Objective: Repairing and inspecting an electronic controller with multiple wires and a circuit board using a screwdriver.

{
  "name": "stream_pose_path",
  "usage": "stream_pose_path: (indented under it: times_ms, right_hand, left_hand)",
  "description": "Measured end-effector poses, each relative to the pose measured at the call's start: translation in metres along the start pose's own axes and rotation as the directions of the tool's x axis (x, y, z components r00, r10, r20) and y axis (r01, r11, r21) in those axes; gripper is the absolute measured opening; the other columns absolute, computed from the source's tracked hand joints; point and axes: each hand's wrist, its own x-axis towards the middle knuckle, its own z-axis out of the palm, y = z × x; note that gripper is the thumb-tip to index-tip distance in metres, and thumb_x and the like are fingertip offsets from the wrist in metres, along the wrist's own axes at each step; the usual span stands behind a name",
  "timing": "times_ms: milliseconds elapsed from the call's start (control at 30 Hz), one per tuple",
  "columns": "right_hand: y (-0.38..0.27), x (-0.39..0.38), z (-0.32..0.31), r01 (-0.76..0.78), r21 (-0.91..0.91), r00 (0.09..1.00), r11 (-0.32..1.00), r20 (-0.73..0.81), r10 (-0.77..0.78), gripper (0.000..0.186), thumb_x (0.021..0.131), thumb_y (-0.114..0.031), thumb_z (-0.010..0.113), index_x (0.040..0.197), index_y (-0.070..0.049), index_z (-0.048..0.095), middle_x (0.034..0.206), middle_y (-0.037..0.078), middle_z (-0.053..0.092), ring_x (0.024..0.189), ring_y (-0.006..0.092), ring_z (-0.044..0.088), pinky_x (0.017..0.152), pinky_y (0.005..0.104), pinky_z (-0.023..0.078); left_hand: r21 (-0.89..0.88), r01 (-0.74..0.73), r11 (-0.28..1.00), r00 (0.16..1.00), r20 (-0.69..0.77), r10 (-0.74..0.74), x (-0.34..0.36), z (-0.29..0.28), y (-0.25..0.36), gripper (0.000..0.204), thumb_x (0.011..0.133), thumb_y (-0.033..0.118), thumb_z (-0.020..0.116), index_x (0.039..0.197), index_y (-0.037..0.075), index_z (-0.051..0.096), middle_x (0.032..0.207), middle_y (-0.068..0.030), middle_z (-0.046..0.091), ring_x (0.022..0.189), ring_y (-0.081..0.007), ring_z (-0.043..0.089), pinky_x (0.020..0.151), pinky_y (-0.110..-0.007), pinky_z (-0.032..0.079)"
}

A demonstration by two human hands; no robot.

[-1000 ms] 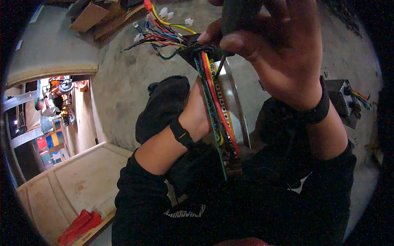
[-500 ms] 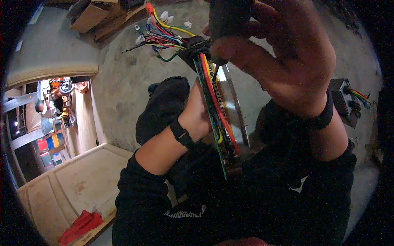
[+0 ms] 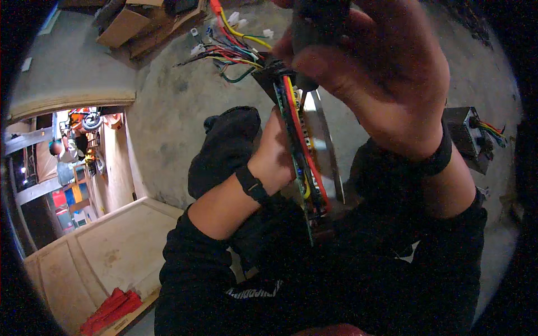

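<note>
A circuit board with a metal plate (image 3: 330,154) along one side stands on edge between my hands. Red, yellow and black wires (image 3: 307,151) run down it, and a loose wire bundle (image 3: 241,53) with white connectors fans out from its far end. My left hand (image 3: 274,154) grips the board from the left, its fingers hidden behind it. My right hand (image 3: 386,89) is closed around a thick dark handle (image 3: 319,28), seemingly a screwdriver's. A thin shaft below it points into the gap between wires and plate; its tip is hard to make out.
A metal box (image 3: 465,131) with coloured wires lies on the concrete floor at right. Cardboard (image 3: 126,25) is piled at far left. On the left, a red cloth (image 3: 112,311) rests on a wooden panel (image 3: 106,252), near an opening where a person (image 3: 68,150) is visible.
The board and its wires have shifted slightly right. My right hand has moved a little left with the handle, its fingertips closer to the wire bundle.
</note>
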Motion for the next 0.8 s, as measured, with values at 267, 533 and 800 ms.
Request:
stream_pose_path:
  times_ms: [267,533,800]
  right_hand:
    - [-0.003,0.003,0.0,0.011,-0.007,1.0,1.0,0.005,-0.011,0.054,0.087,-0.012,0.067,0.132,0.0,0.04,0.118,0.016,0.055,0.104,0.023,0.059,0.084,0.0379,0.054]
    - [-0.003,0.005,-0.005,0.011,0.002,1.0,1.0,-0.011,-0.011,0.054,0.086,-0.011,0.068,0.132,-0.001,0.041,0.118,0.016,0.055,0.104,0.0228,0.06,0.084,0.0379,0.054]
    - [0.0,0.007,-0.003,0.02,0.017,1.0,1.0,-0.017,-0.02,0.054,0.086,-0.011,0.068,0.131,-0.001,0.041,0.117,0.016,0.055,0.103,0.0227,0.06,0.084,0.0378,0.054]
  left_hand:
    - [-0.144,0.022,0.989,0.993,0.117,-0.005,0.001,0.006,-0.002,0.044,0.092,0.036,0.059,0.127,0.012,0.052,0.118,-0.0066,0.062,0.105,-0.0212,0.062,0.088,-0.039,0.054]
    - [0.015,-0.02,1.0,1.0,0.017,0.02,-0.002,0.034,0.014,0.047,0.096,0.045,0.044,0.121,0.007,0.056,0.108,-0.0087,0.066,0.095,-0.0222,0.067,0.082,-0.04,0.056]
    - [-0.109,-0.086,0.99,0.97,0.216,0.108,0.001,0.022,0.006,0.041,0.098,0.036,0.049,0.127,0.007,0.052,0.119,-0.0065,0.062,0.105,-0.0216,0.062,0.093,-0.042,0.05]
